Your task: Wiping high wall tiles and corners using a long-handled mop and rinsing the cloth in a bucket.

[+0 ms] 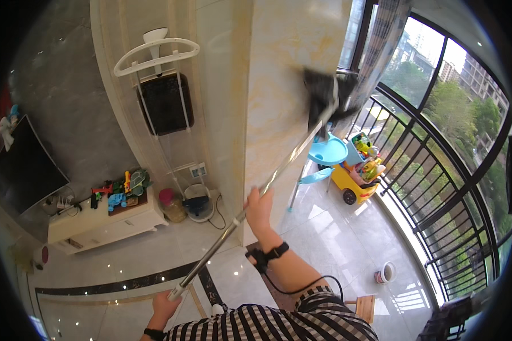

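Observation:
Both my hands grip a long metal pole (215, 247) that slants up to the right. Its lower end, with a white grip, is in my left hand (165, 307). Higher up, my right hand (259, 211) is closed around the pole just above a pale collar. At the far end, a black, cloth-like head (320, 91) is blurred, in front of a cream marble-patterned pillar (281, 64) near its window-side edge. Whether the head touches the pillar cannot be told. Each wrist wears a black band, and a black cable runs from the right one.
A garment steamer (198, 204) with its white stand is left of the pillar, near a low TV cabinet (106, 226) bearing toys. Rightward are a blue high chair (327, 151), a yellow toy cart (354, 185), a bucket (385, 273), a wooden stool (365, 307) and balcony railings (435, 162).

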Motion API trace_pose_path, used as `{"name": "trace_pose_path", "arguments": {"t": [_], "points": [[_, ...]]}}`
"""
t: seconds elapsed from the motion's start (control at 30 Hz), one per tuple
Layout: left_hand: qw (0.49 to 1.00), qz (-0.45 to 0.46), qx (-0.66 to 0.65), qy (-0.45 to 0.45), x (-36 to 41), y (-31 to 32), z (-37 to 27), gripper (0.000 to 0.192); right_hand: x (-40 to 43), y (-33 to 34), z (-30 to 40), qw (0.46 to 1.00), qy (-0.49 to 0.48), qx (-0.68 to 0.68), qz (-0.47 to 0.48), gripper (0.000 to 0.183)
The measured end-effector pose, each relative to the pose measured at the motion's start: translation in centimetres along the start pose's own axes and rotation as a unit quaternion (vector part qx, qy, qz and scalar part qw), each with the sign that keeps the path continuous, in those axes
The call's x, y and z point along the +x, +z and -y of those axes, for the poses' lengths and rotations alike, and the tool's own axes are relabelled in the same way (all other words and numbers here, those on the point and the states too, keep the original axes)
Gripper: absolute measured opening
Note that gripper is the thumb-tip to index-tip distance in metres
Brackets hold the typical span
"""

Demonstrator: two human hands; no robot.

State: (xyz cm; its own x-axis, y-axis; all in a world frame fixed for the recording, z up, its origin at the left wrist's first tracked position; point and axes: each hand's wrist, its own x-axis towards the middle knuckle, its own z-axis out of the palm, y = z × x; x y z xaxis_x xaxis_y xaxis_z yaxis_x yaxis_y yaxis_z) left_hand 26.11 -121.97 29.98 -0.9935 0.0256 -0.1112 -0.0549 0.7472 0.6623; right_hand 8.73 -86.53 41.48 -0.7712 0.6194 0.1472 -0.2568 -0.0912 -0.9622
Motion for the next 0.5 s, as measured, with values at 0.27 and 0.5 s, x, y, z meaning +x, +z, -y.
{"name": "trace_pose_path", "arguments": {"t": [0.27, 0.5], "points": [[0.934, 0.126, 0.281, -0.180, -13.2, -3.8, 5.5, 0.038, -12.3, -4.3, -15.8, 0.953, 0.200, -0.171, 0.148, 0.026], [0.929, 0.144, 0.256, -0.226, -16.8, -5.4, 9.6, 0.037, -17.7, 0.2, -7.7, 0.939, 0.195, -0.045, 0.279, 0.032]]}}
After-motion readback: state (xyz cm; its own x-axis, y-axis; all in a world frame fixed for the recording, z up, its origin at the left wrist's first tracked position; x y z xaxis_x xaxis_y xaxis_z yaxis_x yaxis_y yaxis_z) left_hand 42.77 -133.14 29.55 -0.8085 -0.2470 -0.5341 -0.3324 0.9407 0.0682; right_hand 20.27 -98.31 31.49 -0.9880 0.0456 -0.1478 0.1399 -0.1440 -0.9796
